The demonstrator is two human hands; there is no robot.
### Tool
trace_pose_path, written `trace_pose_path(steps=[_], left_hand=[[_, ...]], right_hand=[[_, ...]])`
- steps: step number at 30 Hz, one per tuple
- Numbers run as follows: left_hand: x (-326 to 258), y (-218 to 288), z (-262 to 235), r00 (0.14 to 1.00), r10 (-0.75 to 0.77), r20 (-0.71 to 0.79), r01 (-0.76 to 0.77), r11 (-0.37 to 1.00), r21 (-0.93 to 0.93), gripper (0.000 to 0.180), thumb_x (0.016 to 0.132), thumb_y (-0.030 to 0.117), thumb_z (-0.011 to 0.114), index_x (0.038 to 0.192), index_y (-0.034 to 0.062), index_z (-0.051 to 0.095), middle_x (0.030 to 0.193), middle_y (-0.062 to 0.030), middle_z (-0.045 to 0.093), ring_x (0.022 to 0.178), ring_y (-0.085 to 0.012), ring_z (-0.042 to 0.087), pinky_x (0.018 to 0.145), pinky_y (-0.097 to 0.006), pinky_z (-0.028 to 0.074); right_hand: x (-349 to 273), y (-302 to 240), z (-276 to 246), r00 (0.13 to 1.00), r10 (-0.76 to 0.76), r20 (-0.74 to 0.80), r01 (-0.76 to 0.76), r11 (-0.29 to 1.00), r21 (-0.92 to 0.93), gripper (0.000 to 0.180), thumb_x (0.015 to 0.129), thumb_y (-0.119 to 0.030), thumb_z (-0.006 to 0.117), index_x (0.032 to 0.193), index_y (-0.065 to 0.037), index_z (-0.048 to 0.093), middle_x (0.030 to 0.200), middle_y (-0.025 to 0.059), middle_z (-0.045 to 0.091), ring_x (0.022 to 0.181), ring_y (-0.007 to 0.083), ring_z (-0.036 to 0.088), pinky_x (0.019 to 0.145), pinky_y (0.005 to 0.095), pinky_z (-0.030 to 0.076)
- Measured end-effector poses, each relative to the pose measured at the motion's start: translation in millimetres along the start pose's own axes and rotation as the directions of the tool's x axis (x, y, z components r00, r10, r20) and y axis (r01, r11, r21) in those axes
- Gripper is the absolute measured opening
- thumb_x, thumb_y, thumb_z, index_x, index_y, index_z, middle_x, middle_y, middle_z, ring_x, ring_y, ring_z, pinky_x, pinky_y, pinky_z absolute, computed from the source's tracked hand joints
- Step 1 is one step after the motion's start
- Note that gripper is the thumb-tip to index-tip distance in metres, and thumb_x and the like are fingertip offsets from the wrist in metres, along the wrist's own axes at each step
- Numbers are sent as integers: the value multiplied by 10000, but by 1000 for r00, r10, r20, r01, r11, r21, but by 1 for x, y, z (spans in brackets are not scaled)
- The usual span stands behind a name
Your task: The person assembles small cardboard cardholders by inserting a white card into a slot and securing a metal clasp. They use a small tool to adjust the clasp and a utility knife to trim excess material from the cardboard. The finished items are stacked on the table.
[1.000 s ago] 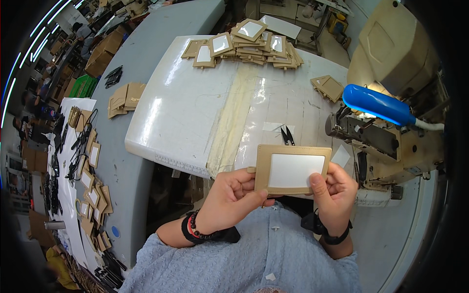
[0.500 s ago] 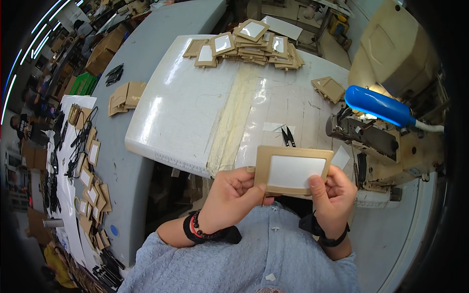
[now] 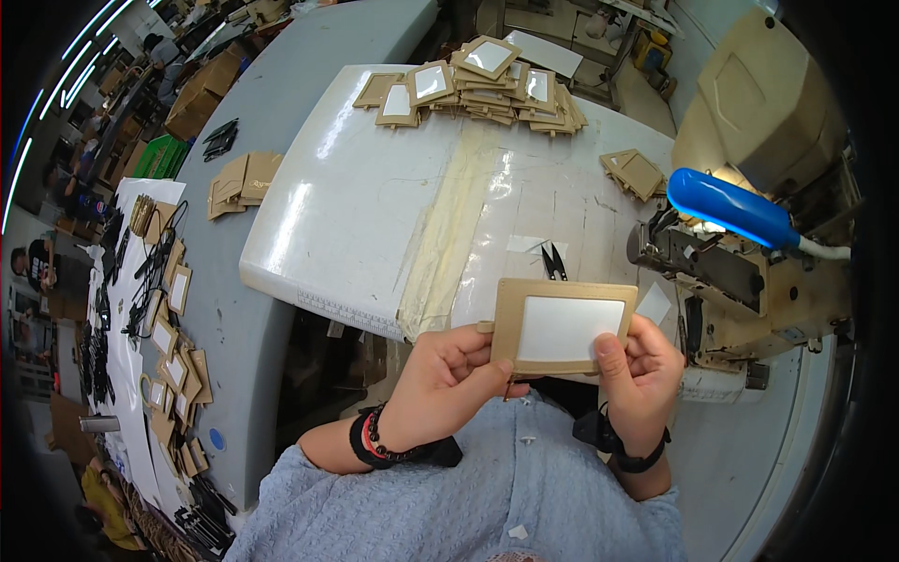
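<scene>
Both hands grasp one tan rectangular cardboard frame with a white window (image 3: 564, 325) just in front of the glossy white worktable (image 3: 375, 197): the left hand (image 3: 449, 375) pinches its left edge between thumb and fingers, the right hand (image 3: 641, 370) clamps its lower right corner. Compared with a second ago, the frame sits in nearly the same spot, held slightly lower and closer to the chest. Beyond the frame on that table lie black thread snips (image 3: 554, 262), a far heap of matching window frames (image 3: 487, 80), and, to the right, a beige sewing machine (image 3: 749, 234) with a blue lamp (image 3: 730, 206).
</scene>
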State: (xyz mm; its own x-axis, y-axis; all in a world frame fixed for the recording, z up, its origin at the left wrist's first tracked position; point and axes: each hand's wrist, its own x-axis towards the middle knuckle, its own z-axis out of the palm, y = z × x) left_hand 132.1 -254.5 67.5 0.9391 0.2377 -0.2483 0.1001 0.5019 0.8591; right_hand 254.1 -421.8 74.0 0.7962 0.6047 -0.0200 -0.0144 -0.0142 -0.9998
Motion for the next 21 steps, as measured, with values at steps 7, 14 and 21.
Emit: trace_pose_path(steps=[7, 14, 21], left_hand=[[0, 0, 0, 1000, 6, -11, -6, 1000, 13, 302, 889, -5, 496, 1161, -133, 523, 1059, -203, 631, 920, -209, 645, 796, -347, 576], [4, -1, 2, 998, -14, -65, 15, 1000, 17, 295, 878, -18, 485, 1147, -131, 529, 1034, -197, 635, 914, -226, 646, 782, -353, 578], [1, -3, -1, 1000, 9, -29, -9, 1000, -4, 301, 874, -28, 475, 1151, -134, 525, 1054, -202, 630, 933, -236, 642, 788, -366, 579]], right_hand=[[-1, 0, 0, 1000, -7, 5, 7, 1000, 3, 273, 919, -58, 576, 1119, 121, 527, 925, 123, 660, 810, 92, 620, 706, 201, 505], [-2, 4, 7, 995, -80, -65, 77, 996, -49, 287, 925, -154, 592, 1077, 86, 551, 868, 92, 661, 751, 75, 598, 646, 187, 459], [0, 3, 2, 999, -46, 4, 46, 999, 7, 262, 921, -52, 571, 1115, 118, 526, 916, 113, 657, 796, 74, 605, 691, 189, 488]])
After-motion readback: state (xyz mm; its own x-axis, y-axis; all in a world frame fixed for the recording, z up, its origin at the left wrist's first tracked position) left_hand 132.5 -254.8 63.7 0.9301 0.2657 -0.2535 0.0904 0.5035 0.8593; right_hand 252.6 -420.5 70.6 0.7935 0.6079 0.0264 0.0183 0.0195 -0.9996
